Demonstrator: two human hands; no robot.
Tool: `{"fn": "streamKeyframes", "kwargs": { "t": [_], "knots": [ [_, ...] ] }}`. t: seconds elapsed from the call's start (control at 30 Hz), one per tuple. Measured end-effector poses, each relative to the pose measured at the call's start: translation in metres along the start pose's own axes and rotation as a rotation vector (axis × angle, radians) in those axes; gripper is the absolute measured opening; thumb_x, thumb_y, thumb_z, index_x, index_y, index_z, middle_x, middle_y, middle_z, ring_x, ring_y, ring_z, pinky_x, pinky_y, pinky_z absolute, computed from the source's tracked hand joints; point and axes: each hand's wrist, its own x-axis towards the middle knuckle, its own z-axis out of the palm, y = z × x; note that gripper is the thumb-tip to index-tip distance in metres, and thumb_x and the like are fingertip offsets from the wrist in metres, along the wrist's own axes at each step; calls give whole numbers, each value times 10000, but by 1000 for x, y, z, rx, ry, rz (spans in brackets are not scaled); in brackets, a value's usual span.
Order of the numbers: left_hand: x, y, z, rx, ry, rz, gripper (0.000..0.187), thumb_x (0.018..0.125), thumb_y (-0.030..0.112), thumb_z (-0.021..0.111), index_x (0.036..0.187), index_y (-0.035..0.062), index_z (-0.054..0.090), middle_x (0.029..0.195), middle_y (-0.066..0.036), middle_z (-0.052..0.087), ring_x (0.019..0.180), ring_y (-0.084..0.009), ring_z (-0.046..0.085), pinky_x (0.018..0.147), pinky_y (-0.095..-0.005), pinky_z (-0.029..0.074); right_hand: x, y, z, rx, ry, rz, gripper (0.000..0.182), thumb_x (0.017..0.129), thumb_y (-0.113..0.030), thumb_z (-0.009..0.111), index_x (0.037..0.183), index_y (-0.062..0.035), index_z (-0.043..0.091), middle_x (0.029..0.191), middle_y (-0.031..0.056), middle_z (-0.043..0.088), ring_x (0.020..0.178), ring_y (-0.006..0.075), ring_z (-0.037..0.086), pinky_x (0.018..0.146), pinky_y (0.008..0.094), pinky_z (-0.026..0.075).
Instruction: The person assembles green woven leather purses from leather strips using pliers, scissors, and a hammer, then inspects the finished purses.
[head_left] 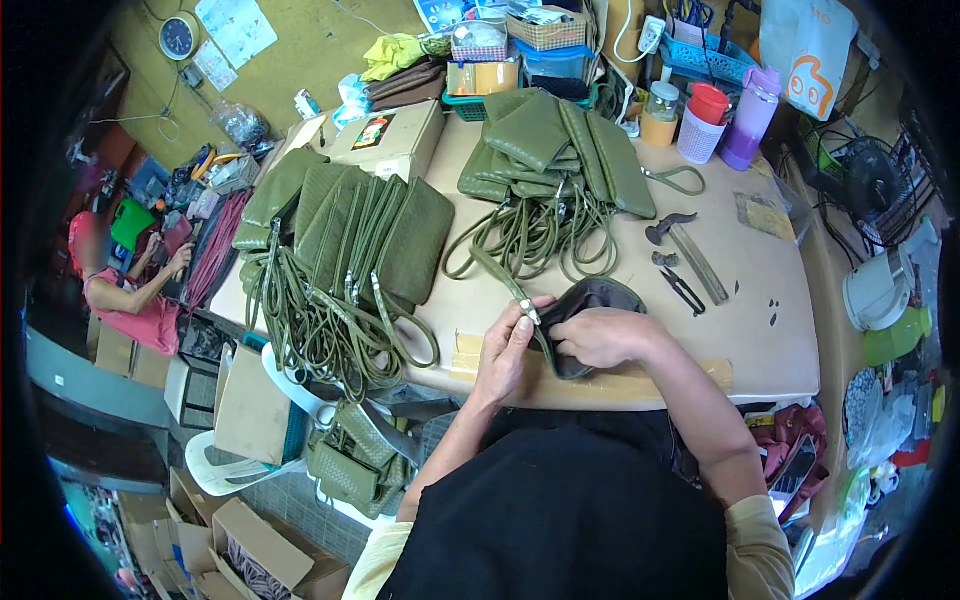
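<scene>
I have both hands at the near edge of the table, working on one dark olive pouch that lies between them, just in front of my body. My left hand pinches the metal end of a green strap between thumb and fingertips, right at the pouch's left corner; my right hand is closed over the pouch's upper edge, fingers tucked into or over the opening, though I cannot tell how deep they go. The two hands sit close together, almost touching across the pouch. I judge the step in hand to be fitting the strap's clasp to the pouch's corner, with the join not yet made. The next move, as I read it, calls for a steady right grip to keep the corner exposed while the left guides the small metal end in; it is fine work, and the strap's loose length trailing back toward the far stack of pouches could tug. A second stack with its straps lies to the left, and pliers rest well apart on the right. A seated person works in the far left background.
</scene>
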Motion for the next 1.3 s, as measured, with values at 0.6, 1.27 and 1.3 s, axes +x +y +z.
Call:
{"fn": "streamKeyframes", "kwargs": {
  "t": [0.6, 1.27, 1.3],
  "knots": [
    [16, -8, -23, -518, 119, 65, 260, 997, 266, 496, 951, 46, 627, 1052, -76, 637, 994, -165, 554, 918, -320, 405, -60, 9, -33, -103, 454, -193, 254, 909, -284, 570, 905, -57, 685, 842, 160, 672, 844, 328, 652, 742, 436, 483],
    [52, 65, 51, 1748, -1320, -237, 691, 723, 410, 763, 1321, 153, 530, 1022, -130, 686, 965, -310, 653, 831, -397, 530, -40, 21, 32, -408, 37, 108, 326, 737, -173, 726, 1018, -24, 658, 1037, 189, 631, 968, 330, 629, 851, 419, 514],
    [55, 55, 50, 1729, -1344, -245, 753, 717, 429, 758, 1361, 155, 478, 1035, -152, 671, 990, -326, 636, 853, -420, 513, -40, 18, 38, -512, 106, 107, 349, 740, -175, 731, 1047, -31, 649, 1089, 183, 608, 986, 338, 616, 870, 423, 505]
  ]
}}
